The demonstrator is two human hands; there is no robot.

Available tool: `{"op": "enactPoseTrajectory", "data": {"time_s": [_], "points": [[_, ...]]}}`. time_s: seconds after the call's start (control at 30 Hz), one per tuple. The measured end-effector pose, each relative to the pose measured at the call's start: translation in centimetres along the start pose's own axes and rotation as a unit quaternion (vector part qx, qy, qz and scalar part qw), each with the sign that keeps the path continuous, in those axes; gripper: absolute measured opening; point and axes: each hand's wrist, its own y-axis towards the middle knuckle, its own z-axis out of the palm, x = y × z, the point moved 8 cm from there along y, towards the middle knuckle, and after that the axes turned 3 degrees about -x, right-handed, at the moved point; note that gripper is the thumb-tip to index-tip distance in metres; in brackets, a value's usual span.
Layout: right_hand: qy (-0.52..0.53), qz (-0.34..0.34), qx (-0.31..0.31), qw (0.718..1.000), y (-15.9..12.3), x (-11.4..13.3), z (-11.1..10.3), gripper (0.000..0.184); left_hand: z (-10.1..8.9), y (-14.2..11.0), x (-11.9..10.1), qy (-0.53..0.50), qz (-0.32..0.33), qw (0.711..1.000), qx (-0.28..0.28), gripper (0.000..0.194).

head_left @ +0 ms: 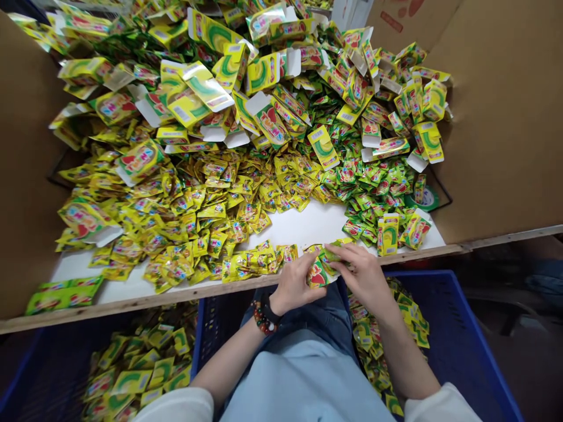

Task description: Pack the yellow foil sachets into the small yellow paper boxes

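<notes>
My left hand (298,284) and my right hand (358,275) meet just above the table's front edge, holding a small bunch of yellow-green foil sachets (323,266) between them. A red-printed sachet face shows below my left fingers, and my right fingers press on the top of the bunch. A row of loose yellow sachets (250,261) lies just left of my left hand. Behind my hands spreads a large heap of foil sachets (246,187), with printed yellow cardboard boxes (206,88) piled further back. A beaded bracelet (263,316) circles my left wrist.
The white tabletop (299,225) has a wooden front edge (132,303). Cardboard walls (497,117) flank the heap. Below the edge stand blue plastic crates (444,305), holding sachets and boxes on both sides of my lap. A flattened printed box (64,296) lies at front left.
</notes>
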Motion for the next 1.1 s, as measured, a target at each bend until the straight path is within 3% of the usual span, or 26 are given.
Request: {"op": "enactPoseTrajectory", "data": {"time_s": [0.13,0.27,0.37,0.53,0.63,0.73,0.87,1.03,1.1], "points": [[0.036,0.026,-0.028,0.999,-0.5,0.2,0.5,0.028,-0.1,-0.3,0.0,-0.007,-0.021,0.999,-0.047,0.071],[-0.035,0.026,0.012,0.999,-1.1,0.8,0.3,0.022,-0.4,-0.7,-0.4,-0.002,-0.013,0.995,-0.098,0.071],[-0.107,-0.001,0.016,0.994,-1.3,1.4,0.0,0.028,-0.4,-0.7,-0.4,-0.002,-0.008,0.995,-0.096,0.072],[-0.128,-0.054,0.02,0.99,-1.3,2.5,1.2,0.033,-0.1,-0.5,-0.7,-0.012,0.018,0.998,-0.061,0.07],[-0.155,-0.024,-0.026,0.987,-1.2,2.5,1.5,0.036,-0.2,-0.4,-0.8,-0.015,0.013,0.997,-0.071,0.064],[-0.118,-0.019,-0.105,0.987,-1.2,3.0,1.0,0.041,-0.7,-0.4,-0.7,-0.012,0.0,0.994,-0.112,0.06],[-0.108,-0.038,-0.209,0.971,-1.8,3.6,0.8,0.027,-1.1,-0.7,-0.6,-0.012,0.01,0.989,-0.15,0.06],[-0.05,-0.021,-0.143,0.988,-2.1,2.9,3.2,0.023,-1.1,-1.1,-0.1,-0.009,-0.005,0.985,-0.171,0.05],[0.013,0.013,-0.179,0.984,-2.4,1.9,2.7,0.025,-0.8,-1.3,0.3,0.008,-0.012,0.986,-0.166,0.06]]}}
